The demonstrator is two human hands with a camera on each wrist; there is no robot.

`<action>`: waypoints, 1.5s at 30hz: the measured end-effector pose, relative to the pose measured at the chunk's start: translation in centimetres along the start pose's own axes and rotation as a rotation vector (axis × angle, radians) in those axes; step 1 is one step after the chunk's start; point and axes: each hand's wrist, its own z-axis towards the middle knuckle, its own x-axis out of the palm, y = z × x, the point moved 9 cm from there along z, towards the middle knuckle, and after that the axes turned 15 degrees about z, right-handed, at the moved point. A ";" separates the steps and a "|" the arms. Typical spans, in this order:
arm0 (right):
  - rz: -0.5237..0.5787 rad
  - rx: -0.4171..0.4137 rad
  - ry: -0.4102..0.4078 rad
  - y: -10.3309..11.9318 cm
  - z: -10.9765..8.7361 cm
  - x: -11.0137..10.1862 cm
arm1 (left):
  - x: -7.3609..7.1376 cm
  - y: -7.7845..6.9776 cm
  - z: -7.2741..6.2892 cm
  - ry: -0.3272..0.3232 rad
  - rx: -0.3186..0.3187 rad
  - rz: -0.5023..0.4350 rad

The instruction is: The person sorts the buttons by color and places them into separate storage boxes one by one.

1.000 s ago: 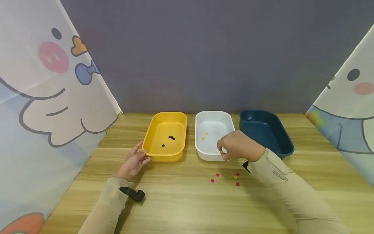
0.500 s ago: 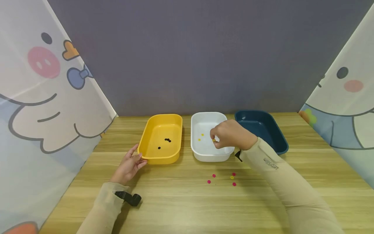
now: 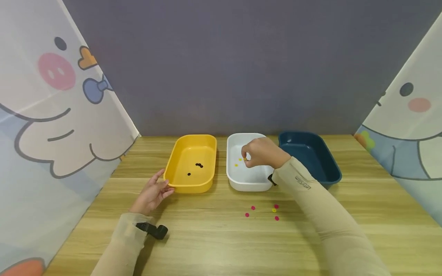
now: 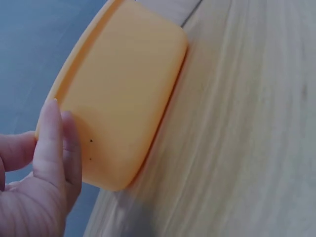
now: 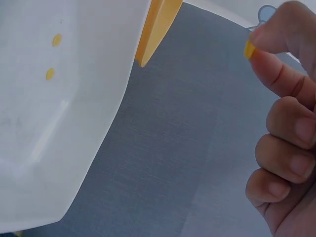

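Observation:
My right hand [image 3: 264,152] is above the white tray [image 3: 250,186], pinching a small yellow button [image 5: 249,49] between thumb and index finger. In the right wrist view the other fingers are curled. Inside the white tray lie two yellow buttons, one of them the upper yellow button [image 5: 57,40]. My left hand [image 3: 152,195] grips the near left corner of the yellow tray [image 3: 191,188], thumb at the rim and fingers against the outer wall, as the left wrist view shows. Several black buttons [image 3: 199,165] lie in the yellow tray.
A dark blue tray [image 3: 336,174] stands right of the white one, partly behind the right forearm. In front of the white tray, several pink buttons [image 3: 247,215] and one yellow button [image 3: 274,210] lie on the wooden table [image 3: 214,245]. A grey wall [image 3: 221,69] rises behind.
My right hand has moved from the white tray's near right edge to farther in over it, up and left, still pinching the yellow button. The left hand keeps its hold on the yellow tray.

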 end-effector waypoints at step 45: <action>0.009 0.294 0.221 -7.6 3.5 4.2 | -0.1 -0.2 0.1 -0.024 -0.032 0.159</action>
